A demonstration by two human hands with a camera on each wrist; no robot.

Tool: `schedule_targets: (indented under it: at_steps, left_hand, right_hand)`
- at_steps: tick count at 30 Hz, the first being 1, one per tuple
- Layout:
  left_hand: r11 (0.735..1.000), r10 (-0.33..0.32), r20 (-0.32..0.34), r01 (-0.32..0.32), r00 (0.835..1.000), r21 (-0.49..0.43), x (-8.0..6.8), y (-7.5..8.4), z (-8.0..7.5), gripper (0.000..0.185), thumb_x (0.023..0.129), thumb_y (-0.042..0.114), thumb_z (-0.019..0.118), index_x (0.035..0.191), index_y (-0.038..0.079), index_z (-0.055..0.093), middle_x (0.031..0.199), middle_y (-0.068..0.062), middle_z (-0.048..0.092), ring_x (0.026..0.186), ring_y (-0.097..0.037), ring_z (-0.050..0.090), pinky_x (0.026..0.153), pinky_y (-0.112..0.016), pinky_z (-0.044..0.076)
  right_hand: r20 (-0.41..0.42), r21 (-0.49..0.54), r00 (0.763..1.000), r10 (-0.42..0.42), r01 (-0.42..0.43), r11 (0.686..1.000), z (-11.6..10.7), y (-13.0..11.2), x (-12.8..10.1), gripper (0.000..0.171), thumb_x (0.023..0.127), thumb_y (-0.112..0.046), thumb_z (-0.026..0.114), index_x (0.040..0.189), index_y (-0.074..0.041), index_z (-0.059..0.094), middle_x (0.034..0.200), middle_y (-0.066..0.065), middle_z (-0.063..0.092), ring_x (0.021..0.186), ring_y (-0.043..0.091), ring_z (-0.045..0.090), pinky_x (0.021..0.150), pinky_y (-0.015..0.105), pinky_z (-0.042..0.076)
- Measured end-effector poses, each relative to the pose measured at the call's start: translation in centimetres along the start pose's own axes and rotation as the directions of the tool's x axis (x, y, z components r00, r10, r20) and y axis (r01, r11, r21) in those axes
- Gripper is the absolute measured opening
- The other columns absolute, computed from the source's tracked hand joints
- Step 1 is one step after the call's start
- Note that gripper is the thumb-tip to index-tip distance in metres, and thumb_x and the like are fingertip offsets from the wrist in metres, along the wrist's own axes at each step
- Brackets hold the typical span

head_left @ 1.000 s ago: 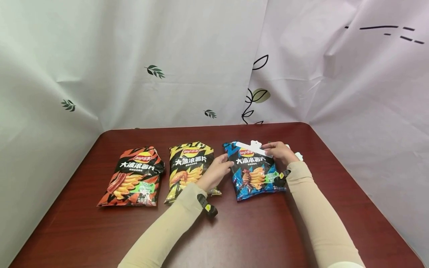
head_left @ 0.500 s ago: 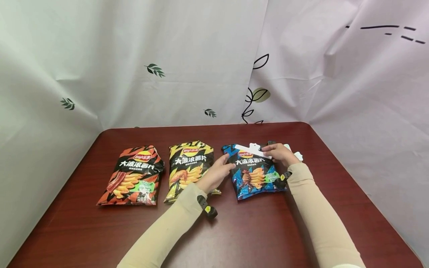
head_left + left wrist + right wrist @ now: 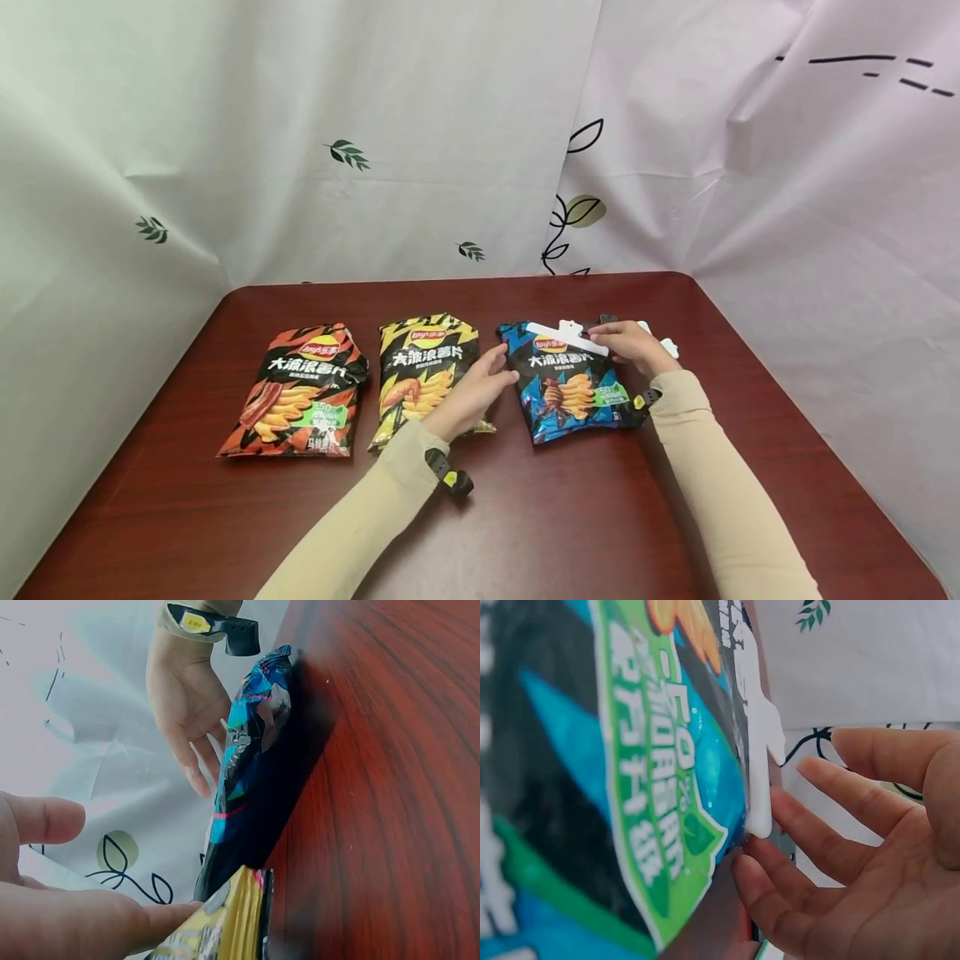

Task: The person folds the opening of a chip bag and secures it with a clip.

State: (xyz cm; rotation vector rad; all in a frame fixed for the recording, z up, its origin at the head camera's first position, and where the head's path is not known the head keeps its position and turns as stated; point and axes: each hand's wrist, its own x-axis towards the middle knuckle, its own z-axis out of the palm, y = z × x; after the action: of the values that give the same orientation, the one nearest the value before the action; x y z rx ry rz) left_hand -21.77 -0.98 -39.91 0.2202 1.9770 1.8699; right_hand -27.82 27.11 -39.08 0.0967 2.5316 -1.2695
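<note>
Flanking the blue bag (image 3: 551,408), the left grip (image 3: 470,395) and right grip (image 3: 634,343) stand loosely wide, the latter beside the white clip (image 3: 567,335).

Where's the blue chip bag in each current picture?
Head: the blue chip bag lies right of centre.
Left wrist: the blue chip bag is near the centre, seen edge-on.
Right wrist: the blue chip bag fills much of the left.
Shared landmark: the right hand, at its upper right, upper left and right respectively.
</note>
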Motion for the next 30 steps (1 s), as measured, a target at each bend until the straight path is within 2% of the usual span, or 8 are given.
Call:
schedule_targets:
  at_steps: [5,9,14,17,22,30]
  left_hand:
    - [0.999,0.020,-0.013,-0.019,1.000,0.035,-0.6,0.1,-0.6,0.064,0.098,0.013,0.050,0.154,0.009,0.021,0.157,-0.019,0.024,0.147,-0.031,0.021,0.117,-0.048,0.022]
    - [0.996,0.067,-0.022,-0.065,0.998,0.066,-1.0,0.5,-1.2,0.063,0.098,0.013,0.051,0.153,0.008,0.021,0.156,-0.020,0.026,0.145,-0.035,0.025,0.115,-0.048,0.025]
    - [0.985,0.093,-0.051,-0.084,0.994,0.153,-1.9,1.6,-2.4,0.063,0.098,0.017,0.052,0.154,0.016,0.023,0.156,-0.014,0.028,0.144,-0.033,0.029,0.113,-0.049,0.030]
    - [0.971,0.113,-0.061,-0.097,0.992,0.217,-2.3,2.0,-3.3,0.063,0.099,0.019,0.052,0.154,0.019,0.022,0.157,-0.010,0.029,0.144,-0.031,0.028,0.113,-0.049,0.031]
    - [0.951,0.163,-0.068,-0.138,0.984,0.277,-2.4,2.4,-4.9,0.061,0.100,0.019,0.049,0.154,0.019,0.021,0.158,-0.011,0.027,0.146,-0.029,0.025,0.114,-0.050,0.029]
    - [0.913,0.208,-0.103,-0.155,0.973,0.376,-2.6,3.1,-7.0,0.059,0.100,0.021,0.047,0.154,0.016,0.023,0.156,-0.011,0.030,0.144,-0.028,0.029,0.113,-0.049,0.030]
  right_hand:
    - [-0.015,0.018,1.000,0.009,-0.008,1.000,0.0,-0.5,-0.2,0.045,0.101,-0.025,0.049,0.139,-0.002,0.048,0.148,0.024,0.037,0.136,0.040,0.036,0.109,0.055,0.033]
    - [-0.050,0.007,0.999,-0.008,0.008,1.000,0.2,-1.1,-0.5,0.047,0.100,-0.024,0.050,0.141,-0.002,0.046,0.147,0.024,0.038,0.135,0.040,0.035,0.111,0.055,0.030]
    - [-0.111,0.008,0.992,-0.062,0.064,0.998,0.6,-2.1,-1.0,0.048,0.100,-0.024,0.051,0.142,-0.003,0.045,0.146,0.023,0.042,0.134,0.039,0.039,0.110,0.055,0.031]
    - [-0.143,0.017,0.983,-0.111,0.115,0.993,0.9,-2.7,-1.4,0.048,0.100,-0.023,0.051,0.142,-0.003,0.044,0.145,0.022,0.044,0.133,0.038,0.042,0.109,0.054,0.034]
    - [-0.172,0.087,0.971,-0.163,0.180,0.980,1.7,-3.8,-2.1,0.050,0.100,-0.024,0.051,0.144,-0.003,0.042,0.145,0.022,0.044,0.131,0.036,0.046,0.106,0.049,0.039]
    - [-0.155,0.150,0.969,-0.193,0.216,0.965,2.8,-5.3,-2.8,0.053,0.100,-0.029,0.052,0.147,-0.009,0.039,0.147,0.017,0.044,0.134,0.032,0.043,0.108,0.049,0.037]
